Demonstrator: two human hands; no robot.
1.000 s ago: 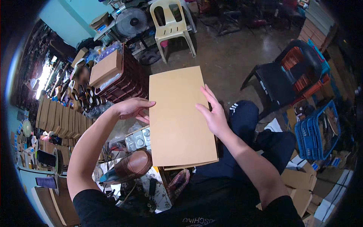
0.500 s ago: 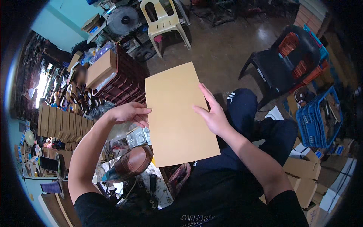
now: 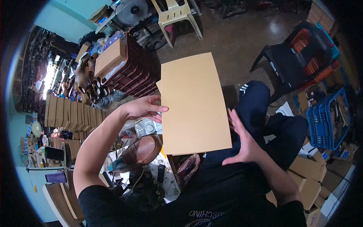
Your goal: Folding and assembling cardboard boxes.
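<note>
I see the left hand (image 3: 141,109) pinching the left edge of a flat tan cardboard sheet (image 3: 193,104), holding it up over the lap, face toward me. The right hand (image 3: 242,142) is spread open just beside its lower right corner, apparently steadying rather than gripping it.

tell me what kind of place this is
Probably a small packing workshop or storeroom. The left hand holds a flat cardboard sheet, rows of flat-packed cartons stand at the left, and plastic crates crowd the concrete floor.

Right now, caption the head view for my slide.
Left hand grips a flat brown cardboard sheet; open right hand beside its edge.
</note>
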